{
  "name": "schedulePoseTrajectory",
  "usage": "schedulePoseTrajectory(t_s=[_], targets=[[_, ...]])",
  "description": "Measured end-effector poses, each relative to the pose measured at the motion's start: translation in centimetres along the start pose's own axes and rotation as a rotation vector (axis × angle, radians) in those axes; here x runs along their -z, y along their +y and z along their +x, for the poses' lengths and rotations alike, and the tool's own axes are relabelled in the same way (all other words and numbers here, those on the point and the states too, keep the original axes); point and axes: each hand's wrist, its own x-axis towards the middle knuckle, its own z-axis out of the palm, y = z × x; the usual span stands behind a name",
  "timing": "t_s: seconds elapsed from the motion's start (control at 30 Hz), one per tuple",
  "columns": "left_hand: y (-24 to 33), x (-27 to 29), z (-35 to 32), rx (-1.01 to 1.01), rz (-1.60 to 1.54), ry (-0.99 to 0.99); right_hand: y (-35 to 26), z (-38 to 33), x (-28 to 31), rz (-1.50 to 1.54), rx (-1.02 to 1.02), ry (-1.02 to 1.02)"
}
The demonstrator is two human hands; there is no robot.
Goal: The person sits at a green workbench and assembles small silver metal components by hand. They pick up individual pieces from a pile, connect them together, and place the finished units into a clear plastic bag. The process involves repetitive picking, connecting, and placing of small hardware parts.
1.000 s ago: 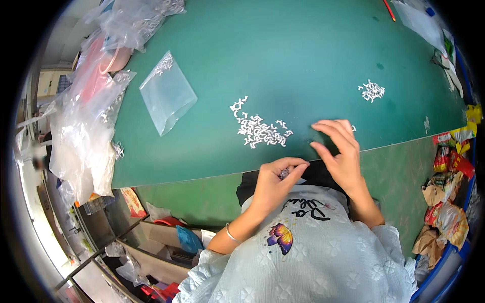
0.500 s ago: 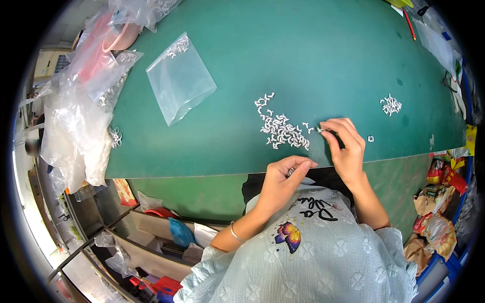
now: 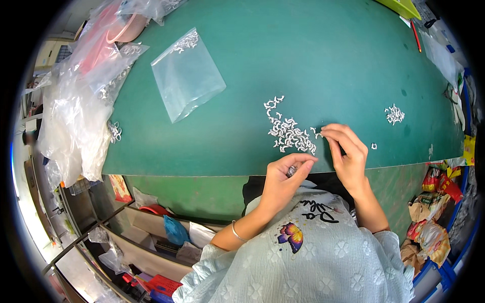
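Note:
Small curved silver metal pieces (image 3: pixel 289 134) lie in a loose heap on the green table, with a thin line of them trailing away at its far left. My left hand (image 3: pixel 283 182) is closed at the table's edge, several silver pieces (image 3: pixel 291 171) showing inside its curled fingers. Just right of the heap, my right hand (image 3: pixel 349 154) has thumb and forefinger pinched at a small curved piece (image 3: pixel 318 135); the fingertips partly hide it. One small silver ring (image 3: pixel 374 146) lies to the right of this hand.
A smaller silver pile (image 3: pixel 394 114) sits farther right. On the left lie a clear plastic bag (image 3: pixel 189 78) with silver pieces at its far end, crumpled plastic bags (image 3: pixel 76 126) and a pink bowl (image 3: pixel 129 29). Open drawers (image 3: pixel 151 230) stand below the left edge.
My right fingertips have come to the loose pieces beside the heap. My left hand stays closed in nearly the same place. The whole view has shifted slightly.

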Motion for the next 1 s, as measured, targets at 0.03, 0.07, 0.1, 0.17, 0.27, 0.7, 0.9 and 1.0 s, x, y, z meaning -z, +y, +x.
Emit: schedulePoseTrajectory(t_s=[0.03, 0.07, 0.1, 0.17, 0.27, 0.7, 0.9, 1.0], targets=[[0.0, 0.0, 0.0, -0.008, 0.001, 0.002, -0.1, 0.1, 0.0, 0.004, 0.002, 0.009], [0.0, 0.0, 0.0, -0.016, -0.006, 0.005, -0.1, 0.1, 0.0, 0.022, -0.022, 0.03], [0.0, 0.0, 0.1, -0.023, -0.012, 0.007, -0.1, 0.1, 0.1, 0.04, -0.046, 0.052], [0.0, 0.0, 0.1, -0.042, -0.009, 0.028, 0.1, 0.1, 0.0, 0.083, -0.091, 0.063], [0.0, -0.2, 0.4, -0.084, 0.01, 0.07, 0.4, 0.0, -0.2, 0.133, -0.147, 0.042], [-0.3, -1.1, 1.3, -0.204, 0.015, 0.125, 0.5, -0.6, 0.1, 0.516, -0.445, 0.053], [0.1, -1.8, 1.8, -0.303, 0.158, 0.176, -0.6, -0.8, 0.5, 0.799, -0.485, 0.021], [0.4, -1.9, 1.6, -0.354, 0.184, 0.176, -1.0, -1.2, 0.7, 0.757, -0.407, 0.013]])
